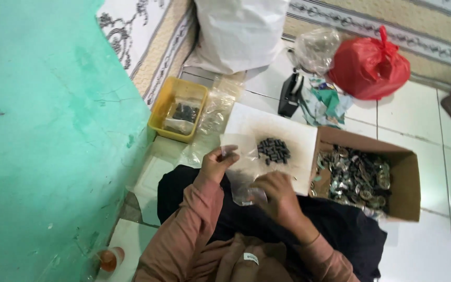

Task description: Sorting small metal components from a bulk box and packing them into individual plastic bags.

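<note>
My left hand (216,163) pinches the top edge of a small clear plastic bag (238,151), holding it up over my lap. My right hand (276,194) rests lower, fingers curled on more clear plastic (242,192) at my lap. Just beyond the hands a pile of small black cylindrical parts (273,150) lies on a white board (293,130) smudged with dark dust. Both arms wear brownish-pink sleeves.
An open cardboard box (405,177) of small metal rings and parts stands right of the board. A yellow tray (165,107) with bagged parts sits at the left by a teal wall (43,130). A red bag (370,67), white sack (238,31) and black device (289,94) lie behind.
</note>
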